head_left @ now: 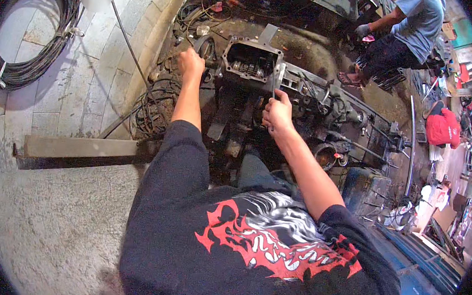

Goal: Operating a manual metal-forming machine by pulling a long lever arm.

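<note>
An open metal gearbox housing (231,50) stands in front of me, with gears (247,68) showing inside its bolted rim. My left hand (191,64) is closed beside the housing's left side, next to a dark curved metal part (204,45). What its fingers grip is hidden. At the housing's right corner, my right hand (278,113) is wrapped round a thin metal rod (274,79). The rod stands upright along the housing's edge, and its lower part is covered by my fingers.
Metal machine parts (335,108) extend rightward from the housing. Tangled cables (161,104) lie at left, below a coiled black cable (38,29) on the wall. A co-worker (420,29) sits at the far right near a red bag (442,127). A blue metal box (364,187) stands right of me.
</note>
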{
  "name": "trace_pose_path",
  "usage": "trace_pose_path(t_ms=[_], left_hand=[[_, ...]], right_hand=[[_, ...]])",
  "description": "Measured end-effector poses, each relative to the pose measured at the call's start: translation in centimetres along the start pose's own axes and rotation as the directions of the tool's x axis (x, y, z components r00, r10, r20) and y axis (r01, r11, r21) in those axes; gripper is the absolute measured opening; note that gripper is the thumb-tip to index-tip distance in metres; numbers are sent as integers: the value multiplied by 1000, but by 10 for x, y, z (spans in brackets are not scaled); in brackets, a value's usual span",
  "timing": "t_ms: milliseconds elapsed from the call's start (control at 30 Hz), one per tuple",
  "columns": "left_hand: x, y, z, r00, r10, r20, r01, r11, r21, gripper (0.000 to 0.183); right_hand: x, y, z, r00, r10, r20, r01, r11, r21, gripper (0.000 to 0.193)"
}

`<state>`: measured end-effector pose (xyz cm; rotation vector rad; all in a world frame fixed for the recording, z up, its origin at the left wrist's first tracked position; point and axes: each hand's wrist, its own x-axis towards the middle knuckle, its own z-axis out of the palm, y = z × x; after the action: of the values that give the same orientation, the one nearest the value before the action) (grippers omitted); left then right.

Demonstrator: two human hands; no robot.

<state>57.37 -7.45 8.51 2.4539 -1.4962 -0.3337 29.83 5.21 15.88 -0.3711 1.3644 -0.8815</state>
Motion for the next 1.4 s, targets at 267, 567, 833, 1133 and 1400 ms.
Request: trace_pose_path(t_ms=[267,567,833,1133,1400], left_hand=[[-37,-42,28,981,21,-193,-54,985,-166,32],[-31,-24,6,982,-141,-121,124,983,-138,33],[-22,-29,14,975,-139,-174,106,977,-183,29],[-25,-32,24,957,-187,-223,134,963,-233,26],[-24,-31,30,955,-234,-182,176,942,-286,26]], right_hand=[[3,5,-8,998,30,62,-30,1000,-10,46],[16,12,-47,961,-241,133,256,606,-753,46],[12,-83,-74,866,-123,485,485,-36,-874,43],[9,-123,-33,861,81,501,485,-424,-765,67],[66,-187,97,908,177,380,352,-814,-462,30]])
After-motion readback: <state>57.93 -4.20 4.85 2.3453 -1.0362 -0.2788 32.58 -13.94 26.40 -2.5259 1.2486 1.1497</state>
